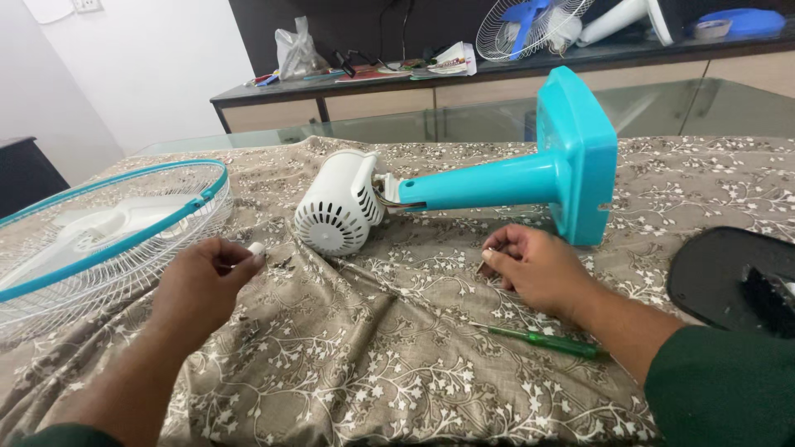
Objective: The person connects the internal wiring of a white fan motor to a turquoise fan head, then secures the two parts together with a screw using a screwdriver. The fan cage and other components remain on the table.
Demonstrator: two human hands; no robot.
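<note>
A table fan lies on its side on the patterned cloth (397, 364): white motor housing (338, 203), teal stand (489, 180) and teal square base (580, 153). My left hand (203, 281) is closed around a small white part, just left of the motor housing. Right of the housing and in front of the base, my right hand (534, 265) pinches a small metal piece, maybe a screw, against the cloth. A green-handled screwdriver (546, 341) lies on the cloth beside my right forearm.
A wire fan guard with a teal rim (108, 240) and white blades lies at the left. A black oval object (733, 277) rests at the right edge. Behind, a counter (464, 79) holds a plastic bag, papers and another fan guard (522, 29).
</note>
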